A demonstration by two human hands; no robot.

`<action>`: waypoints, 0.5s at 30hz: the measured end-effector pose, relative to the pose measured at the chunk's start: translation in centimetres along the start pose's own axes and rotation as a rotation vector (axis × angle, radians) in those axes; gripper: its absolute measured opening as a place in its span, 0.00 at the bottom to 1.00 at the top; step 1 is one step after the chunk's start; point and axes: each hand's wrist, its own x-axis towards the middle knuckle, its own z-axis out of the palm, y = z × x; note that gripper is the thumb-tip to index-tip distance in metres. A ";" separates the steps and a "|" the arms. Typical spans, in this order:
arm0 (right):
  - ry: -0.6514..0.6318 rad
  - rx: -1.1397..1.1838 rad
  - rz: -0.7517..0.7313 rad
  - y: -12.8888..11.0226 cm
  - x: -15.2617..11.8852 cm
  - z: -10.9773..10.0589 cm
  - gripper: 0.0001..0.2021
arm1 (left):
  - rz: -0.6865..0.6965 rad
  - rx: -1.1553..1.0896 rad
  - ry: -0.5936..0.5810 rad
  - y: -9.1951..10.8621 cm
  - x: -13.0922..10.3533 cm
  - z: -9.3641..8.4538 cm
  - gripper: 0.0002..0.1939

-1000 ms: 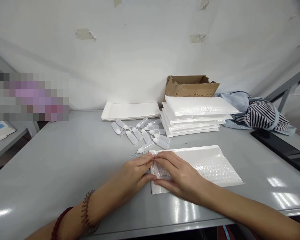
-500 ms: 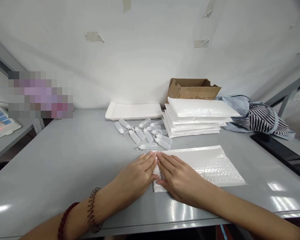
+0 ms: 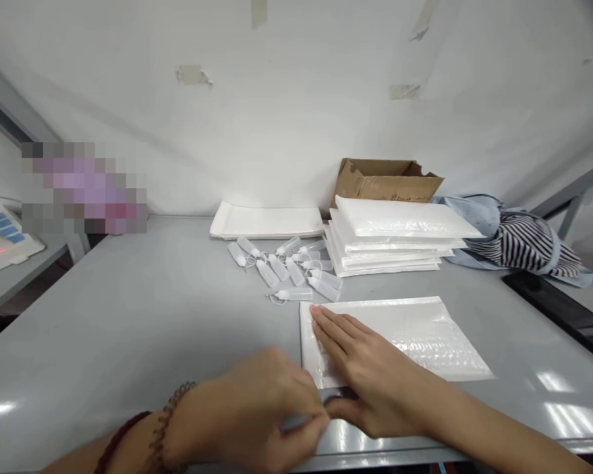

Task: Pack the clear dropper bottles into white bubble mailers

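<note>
A white bubble mailer (image 3: pixel 415 329) lies flat on the grey table, in front of several small clear bottles (image 3: pixel 296 294). My right hand (image 3: pixel 360 362) rests on its left part, fingers extended flat over it and thumb spread below its near edge. Just left of that thumb is my left hand (image 3: pixel 261 408), blurred, with its fingers curled and thumb and fingertips close together near the mailer's near left corner. Whatever lies between those fingertips is too small and smeared to name.
White mailers are stacked (image 3: pixel 400 230) at the back right, before an open cardboard box (image 3: pixel 390 184). More flat white mailers (image 3: pixel 271 220) lie at the back. A black phone-like object (image 3: pixel 563 316) and striped cloth (image 3: pixel 528 247) are at the right.
My left hand has moved off the mailer's left end, down toward the table's front edge, and its fingers have curled. My right thumb has spread downward; the right fingers remain on the mailer.
</note>
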 end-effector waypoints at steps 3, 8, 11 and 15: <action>0.028 -0.019 -0.023 0.0 0.0 0.1 0.40 | -0.049 -0.063 0.047 -1.7 0.2 -1.8 0.12; 0.109 -0.188 -0.109 0.3 0.1 0.9 0.31 | -0.011 0.206 0.098 -4.3 0.2 -2.7 0.17; 0.213 -0.331 -0.144 0.4 0.2 1.2 0.23 | 0.023 0.333 0.066 -4.3 0.5 -1.7 0.14; 0.295 -0.301 -0.194 -0.3 0.3 0.4 0.16 | 0.085 0.385 0.149 -4.0 0.8 -0.3 0.10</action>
